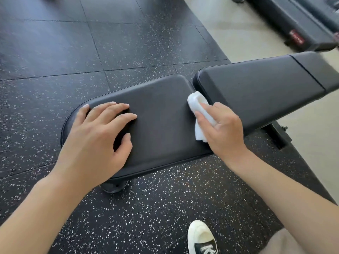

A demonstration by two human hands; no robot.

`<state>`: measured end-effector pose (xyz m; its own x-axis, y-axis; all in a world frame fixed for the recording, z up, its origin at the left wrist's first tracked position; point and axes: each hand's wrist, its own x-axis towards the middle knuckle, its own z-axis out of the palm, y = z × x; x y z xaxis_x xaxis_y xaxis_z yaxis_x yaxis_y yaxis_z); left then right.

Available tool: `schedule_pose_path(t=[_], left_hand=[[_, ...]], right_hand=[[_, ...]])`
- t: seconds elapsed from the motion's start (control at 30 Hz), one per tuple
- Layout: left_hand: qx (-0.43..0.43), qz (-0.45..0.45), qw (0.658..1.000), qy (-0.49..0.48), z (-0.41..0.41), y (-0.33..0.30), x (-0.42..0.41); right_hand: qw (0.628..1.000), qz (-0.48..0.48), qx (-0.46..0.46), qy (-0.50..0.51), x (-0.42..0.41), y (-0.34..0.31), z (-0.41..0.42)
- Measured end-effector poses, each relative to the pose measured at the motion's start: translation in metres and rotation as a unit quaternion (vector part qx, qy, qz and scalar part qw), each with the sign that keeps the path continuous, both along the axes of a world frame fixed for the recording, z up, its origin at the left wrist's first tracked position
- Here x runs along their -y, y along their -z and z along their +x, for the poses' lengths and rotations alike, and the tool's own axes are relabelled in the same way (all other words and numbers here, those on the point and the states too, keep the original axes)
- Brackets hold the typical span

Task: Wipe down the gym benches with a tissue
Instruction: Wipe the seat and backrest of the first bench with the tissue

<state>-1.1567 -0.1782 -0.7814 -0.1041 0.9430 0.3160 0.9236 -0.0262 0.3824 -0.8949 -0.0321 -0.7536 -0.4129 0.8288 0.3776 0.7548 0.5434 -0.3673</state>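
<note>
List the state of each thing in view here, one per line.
Black padded seat pad: flat, both hands on it.
Black padded back pad: next to the seat, untouched.
White folded tissue: held against the seat's end.
Left hand: resting on seat.
Right hand: gripping tissue.

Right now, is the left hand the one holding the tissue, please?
No, the left hand rests flat on the seat pad, while the right hand holds the tissue.

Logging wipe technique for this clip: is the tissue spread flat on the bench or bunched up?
Bunched up. The tissue shows as a thick white wad held in the right hand, pressed at the seat pad's right end.
</note>
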Motion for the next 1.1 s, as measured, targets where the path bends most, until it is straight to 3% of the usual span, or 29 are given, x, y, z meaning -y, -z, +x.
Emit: schedule_pose_path(t=[0.2, 0.27, 0.37, 0.5, 0.6, 0.83, 1.03, 1.1], left_hand=[[-0.002, -0.008, 1.000, -0.001, 0.000, -0.001, 0.000], [-0.003, -0.011, 1.000, 0.003, 0.000, -0.002, 0.002], [0.001, -0.018, 1.000, 0.006, 0.002, -0.003, 0.005], [0.009, -0.030, 1.000, 0.000, 0.003, -0.006, 0.008], [0.015, -0.032, 0.999, -0.005, 0.004, -0.008, 0.009], [0.058, 0.004, 0.992, -0.115, 0.001, -0.005, 0.004], [0.060, 0.032, 0.989, -0.129, 0.002, -0.003, 0.004], [0.071, 0.035, 0.987, -0.142, 0.003, -0.003, 0.004]], right_hand=[[0.968, 0.044, 0.038, -0.245, 0.083, 0.008, -0.037], [0.958, 0.065, 0.059, -0.274, 0.074, 0.007, -0.038], [0.980, 0.095, 0.068, -0.162, 0.020, -0.001, -0.032], [0.999, -0.033, 0.018, 0.010, -0.045, -0.010, -0.026], [0.998, -0.009, 0.057, -0.017, -0.036, -0.010, -0.058], [0.961, 0.033, 0.069, -0.265, 0.027, -0.006, -0.122], [0.996, -0.065, 0.060, -0.025, -0.103, -0.017, -0.093], [0.996, -0.066, 0.054, -0.010, -0.105, -0.016, -0.096]])
